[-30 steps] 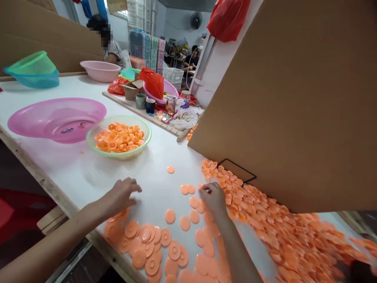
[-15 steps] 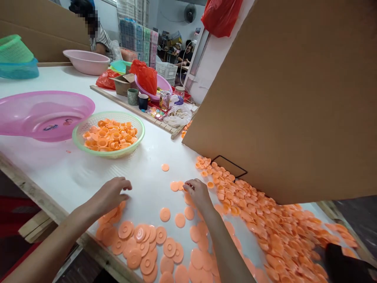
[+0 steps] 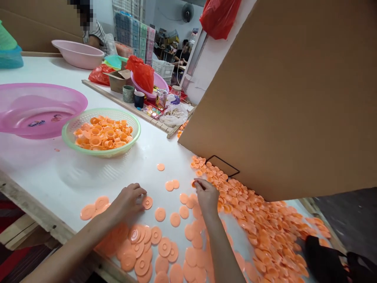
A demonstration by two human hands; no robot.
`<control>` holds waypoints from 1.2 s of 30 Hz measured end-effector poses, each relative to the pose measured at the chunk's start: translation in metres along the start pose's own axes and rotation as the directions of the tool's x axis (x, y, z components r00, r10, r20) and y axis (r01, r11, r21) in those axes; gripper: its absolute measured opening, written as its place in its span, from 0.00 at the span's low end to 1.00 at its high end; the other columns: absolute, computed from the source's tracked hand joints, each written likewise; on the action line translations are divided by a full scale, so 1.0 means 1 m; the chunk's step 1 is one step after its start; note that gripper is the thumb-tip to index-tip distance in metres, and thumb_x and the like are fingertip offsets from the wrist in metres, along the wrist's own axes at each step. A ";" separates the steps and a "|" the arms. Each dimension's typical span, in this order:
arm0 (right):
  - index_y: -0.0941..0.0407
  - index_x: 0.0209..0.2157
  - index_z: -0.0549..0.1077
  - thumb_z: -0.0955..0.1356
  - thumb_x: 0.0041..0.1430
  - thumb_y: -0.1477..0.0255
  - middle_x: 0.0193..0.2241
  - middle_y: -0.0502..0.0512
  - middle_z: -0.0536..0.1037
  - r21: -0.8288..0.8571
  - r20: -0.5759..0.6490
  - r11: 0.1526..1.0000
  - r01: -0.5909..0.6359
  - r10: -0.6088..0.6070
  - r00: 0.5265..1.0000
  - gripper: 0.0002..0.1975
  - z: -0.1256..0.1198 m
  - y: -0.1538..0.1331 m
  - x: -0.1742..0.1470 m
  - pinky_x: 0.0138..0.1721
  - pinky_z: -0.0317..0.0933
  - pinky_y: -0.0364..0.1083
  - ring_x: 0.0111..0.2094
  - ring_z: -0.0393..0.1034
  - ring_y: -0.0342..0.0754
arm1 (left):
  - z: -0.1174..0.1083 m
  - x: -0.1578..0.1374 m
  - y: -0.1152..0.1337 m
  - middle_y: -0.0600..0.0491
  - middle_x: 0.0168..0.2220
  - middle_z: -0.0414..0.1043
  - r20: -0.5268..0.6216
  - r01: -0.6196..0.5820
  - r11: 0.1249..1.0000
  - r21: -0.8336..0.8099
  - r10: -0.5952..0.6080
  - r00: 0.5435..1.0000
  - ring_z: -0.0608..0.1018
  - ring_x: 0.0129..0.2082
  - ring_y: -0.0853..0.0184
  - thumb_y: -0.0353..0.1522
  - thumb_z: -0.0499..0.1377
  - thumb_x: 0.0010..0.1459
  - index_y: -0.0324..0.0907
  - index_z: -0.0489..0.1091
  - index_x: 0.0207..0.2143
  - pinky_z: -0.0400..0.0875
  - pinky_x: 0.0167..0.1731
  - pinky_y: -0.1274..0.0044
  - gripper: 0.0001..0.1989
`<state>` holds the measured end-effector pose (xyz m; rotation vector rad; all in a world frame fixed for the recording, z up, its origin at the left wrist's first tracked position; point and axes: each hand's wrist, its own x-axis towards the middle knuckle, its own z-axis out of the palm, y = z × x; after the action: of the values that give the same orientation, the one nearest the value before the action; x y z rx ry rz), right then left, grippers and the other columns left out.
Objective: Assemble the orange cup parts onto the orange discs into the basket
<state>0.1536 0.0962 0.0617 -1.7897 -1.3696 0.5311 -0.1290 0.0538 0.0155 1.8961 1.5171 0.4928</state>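
Note:
My right hand (image 3: 207, 196) pinches a small orange plastic cap (image 3: 193, 183) by its edge, just above the white tabletop, beside a large heap of orange caps (image 3: 262, 224). My left hand (image 3: 131, 200) is low over the table, its fingers bent but apart. Right at its fingertips lies a round orange disc (image 3: 148, 203) with a raised ring; whether they touch it I cannot tell. Several flat orange discs (image 3: 142, 265) are spread and overlapping below and between my arms. Two more discs (image 3: 172, 185) lie together between the hands.
A green perforated basket (image 3: 66, 135) holds orange caps. Behind it on the left is a pink basin (image 3: 59, 88). A big cardboard sheet (image 3: 279, 98) rises on the right. Cups (image 3: 139, 99), a carton and bags stand behind a wooden strip (image 3: 123, 104). A person (image 3: 97, 37) sits across the table.
My left hand has moved right, towards the ringed disc, uncovering discs behind it. My right hand has shifted slightly right and now holds a cap up. The view has moved a little.

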 end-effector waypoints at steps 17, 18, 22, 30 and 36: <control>0.56 0.18 0.65 0.64 0.43 0.81 0.15 0.46 0.68 -0.090 0.586 0.993 0.072 -0.006 0.810 0.07 0.090 -0.053 -0.070 0.21 0.47 0.39 0.19 0.61 0.40 | -0.016 0.005 0.013 0.55 0.28 0.76 0.149 0.180 0.938 -0.296 -0.141 0.979 0.74 0.31 0.66 0.33 0.58 0.47 0.42 0.75 0.29 0.62 0.31 0.77 0.08; 0.56 0.18 0.66 0.64 0.43 0.81 0.15 0.46 0.68 -0.112 0.589 0.990 0.088 -0.005 0.808 0.07 0.091 -0.054 -0.070 0.21 0.46 0.40 0.19 0.61 0.40 | -0.016 0.007 0.014 0.55 0.27 0.76 0.163 0.236 0.916 -0.324 -0.191 0.968 0.75 0.30 0.66 0.33 0.58 0.45 0.42 0.75 0.27 0.62 0.29 0.78 0.08; 0.57 0.20 0.68 0.64 0.45 0.81 0.19 0.50 0.72 -0.223 0.586 0.958 0.182 -0.017 0.810 0.07 0.096 -0.060 -0.076 0.22 0.48 0.40 0.22 0.64 0.42 | -0.003 0.008 0.011 0.56 0.22 0.72 0.100 0.341 0.911 -0.231 -0.327 0.940 0.72 0.25 0.68 0.32 0.57 0.43 0.41 0.68 0.20 0.59 0.26 0.79 0.04; 0.57 0.26 0.76 0.65 0.49 0.78 0.23 0.54 0.78 -0.135 0.605 0.976 0.169 -0.054 0.794 0.08 0.093 -0.055 -0.078 0.27 0.56 0.42 0.26 0.70 0.46 | 0.019 -0.009 0.012 0.56 0.23 0.71 -0.024 0.306 0.940 -0.152 -0.313 0.949 0.72 0.26 0.69 0.33 0.54 0.50 0.42 0.68 0.23 0.58 0.25 0.80 0.07; 0.56 0.41 0.79 0.62 0.52 0.70 0.41 0.62 0.77 -0.192 0.088 0.972 0.136 -0.121 0.989 0.17 0.021 0.003 0.006 0.38 0.64 0.48 0.35 0.73 0.52 | -0.057 0.019 0.017 0.57 0.18 0.69 -0.377 0.146 0.922 -0.358 -0.286 0.881 0.72 0.21 0.70 0.33 0.54 0.52 0.41 0.67 0.23 0.63 0.24 0.80 0.08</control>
<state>0.1420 0.1083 0.0482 -1.8371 -1.6268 0.4084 -0.1490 0.0842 0.0655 1.3986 1.7710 1.0304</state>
